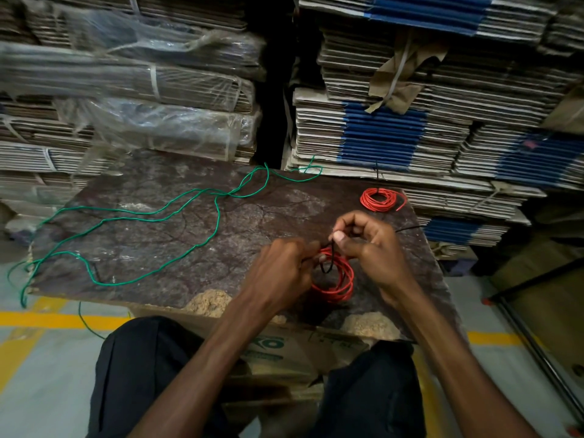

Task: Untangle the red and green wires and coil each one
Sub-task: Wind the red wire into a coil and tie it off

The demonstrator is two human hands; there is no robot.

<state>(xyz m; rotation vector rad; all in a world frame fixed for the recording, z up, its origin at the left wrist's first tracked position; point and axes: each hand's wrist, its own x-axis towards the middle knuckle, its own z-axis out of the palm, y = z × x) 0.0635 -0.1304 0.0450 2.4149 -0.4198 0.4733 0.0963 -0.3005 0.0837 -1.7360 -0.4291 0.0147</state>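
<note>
1. Nearest the camera: dark-trousered knees, either side of a cardboard box (284, 352).
2. Left hand (281, 270) grips the red coil (339, 281) from its left edge.
3. Right hand (369, 245) pinches a thin black tie (328, 263), which runs upright across the coil's near-left strands.
4. Green wire (151, 213) sprawls uncoiled, well left of both hands.
5. A second red coil (379, 199) sits beyond.
6. Fingertips hide the tie's ends.

Both hands' grip (325, 248) on black tie (327, 267) around red coil (343, 286); loose green wire (218, 216) on board (189, 248).

A green wire (218, 213) and red coils (338, 279) lie on a mottled dark-brown board (158, 216).
</note>
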